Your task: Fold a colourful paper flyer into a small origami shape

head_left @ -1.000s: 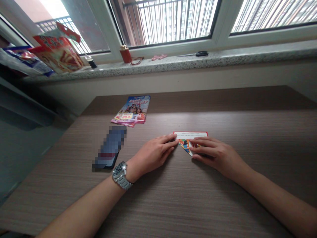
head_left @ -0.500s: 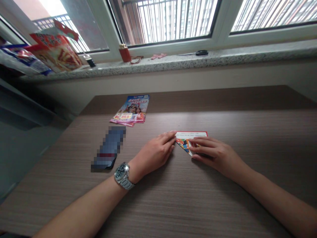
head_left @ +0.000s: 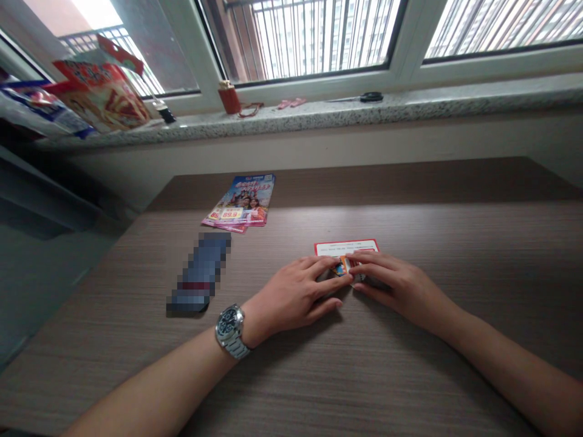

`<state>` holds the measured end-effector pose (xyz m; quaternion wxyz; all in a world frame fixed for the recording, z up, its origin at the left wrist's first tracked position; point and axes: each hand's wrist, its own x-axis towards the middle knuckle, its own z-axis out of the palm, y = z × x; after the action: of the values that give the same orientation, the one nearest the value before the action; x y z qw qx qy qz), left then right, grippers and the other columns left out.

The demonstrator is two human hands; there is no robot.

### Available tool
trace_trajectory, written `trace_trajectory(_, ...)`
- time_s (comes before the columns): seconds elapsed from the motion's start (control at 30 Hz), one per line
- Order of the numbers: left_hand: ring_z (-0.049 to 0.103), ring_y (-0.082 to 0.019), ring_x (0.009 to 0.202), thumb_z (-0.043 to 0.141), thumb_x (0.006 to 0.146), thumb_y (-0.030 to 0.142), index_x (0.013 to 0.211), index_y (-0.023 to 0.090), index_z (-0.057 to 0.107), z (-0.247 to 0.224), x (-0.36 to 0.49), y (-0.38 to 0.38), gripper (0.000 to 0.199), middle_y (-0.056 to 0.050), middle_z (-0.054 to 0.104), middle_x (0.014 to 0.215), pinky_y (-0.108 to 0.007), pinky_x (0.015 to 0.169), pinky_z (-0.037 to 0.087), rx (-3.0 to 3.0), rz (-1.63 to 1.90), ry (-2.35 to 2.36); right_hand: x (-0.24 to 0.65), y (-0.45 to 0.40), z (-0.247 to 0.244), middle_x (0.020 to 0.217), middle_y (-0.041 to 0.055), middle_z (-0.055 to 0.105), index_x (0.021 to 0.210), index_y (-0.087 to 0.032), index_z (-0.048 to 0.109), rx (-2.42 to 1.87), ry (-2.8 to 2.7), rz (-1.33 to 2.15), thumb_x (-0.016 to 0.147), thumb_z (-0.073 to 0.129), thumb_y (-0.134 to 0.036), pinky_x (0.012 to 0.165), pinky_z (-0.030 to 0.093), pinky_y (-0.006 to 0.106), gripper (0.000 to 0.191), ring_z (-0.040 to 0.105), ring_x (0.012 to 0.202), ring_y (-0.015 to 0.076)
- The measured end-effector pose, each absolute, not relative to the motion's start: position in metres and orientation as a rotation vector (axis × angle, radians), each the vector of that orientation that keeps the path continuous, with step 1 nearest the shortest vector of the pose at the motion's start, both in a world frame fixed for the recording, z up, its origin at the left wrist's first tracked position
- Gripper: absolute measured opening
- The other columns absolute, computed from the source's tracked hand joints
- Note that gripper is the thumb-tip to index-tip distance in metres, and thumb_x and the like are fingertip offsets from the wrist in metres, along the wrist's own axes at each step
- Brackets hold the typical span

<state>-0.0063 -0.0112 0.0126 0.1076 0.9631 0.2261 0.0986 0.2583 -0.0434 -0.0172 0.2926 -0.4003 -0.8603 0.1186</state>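
A small folded leaflet (head_left: 347, 246), white with a red border and a colourful printed flap, lies on the wooden table. My left hand (head_left: 298, 291), with a metal watch at its wrist, is palm down with its fingers stretched and apart. Its fingertips press on the printed flap at the leaflet's near side. From the right, my right hand (head_left: 396, 282) holds the leaflet's right part, its fingers close together over it and the thumb low at the near edge. Both hands' fingertips almost meet and hide much of the flap.
A stack of printed flyers (head_left: 246, 203) lies at the table's back left. Nearer sits a dark pixelated object (head_left: 198, 273), perhaps a phone. On the stone windowsill (head_left: 319, 115) stand a red lighter-like item (head_left: 229, 98), black-handled scissors (head_left: 371, 97) and snack bags (head_left: 104, 94).
My left hand has slid right and toward me, from the leaflet's left corner onto its flap, fingers now more spread. The leaflet's left side now looks folded in. My right hand barely moved.
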Motion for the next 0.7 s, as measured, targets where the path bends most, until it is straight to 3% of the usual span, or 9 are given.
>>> trace_trajectory(0.47,0.046,-0.029,0.136,0.043,0.104,0.051,0.15,0.032,0.047,0.0139,-0.0025,-0.0179,0.05,-0.01,0.043,0.154,-0.048,0.115,0.039,2.876,0.23,0.752,0.2589,-0.0446,-0.017,0.13,0.0101,0.066,0.114,-0.025,0.068,-1.066,-2.226,0.394,0.099,0.057,-0.021,0.098,0.057,0.036,0.019,0.068,0.116,0.0218)
trace_trajectory(0.7,0.04,-0.031,0.143,0.042,0.104,0.055,0.153,0.034,0.042,0.0115,-0.001,-0.0193,0.054,-0.009,0.043,0.156,-0.053,0.121,0.029,2.895,0.228,0.763,0.263,-0.0414,-0.0221,0.123,0.0092,0.068,0.105,-0.026,0.068,-1.102,-2.168,0.348,0.096,0.061,-0.022,0.094,0.058,0.039,0.012,0.069,0.11,0.0232)
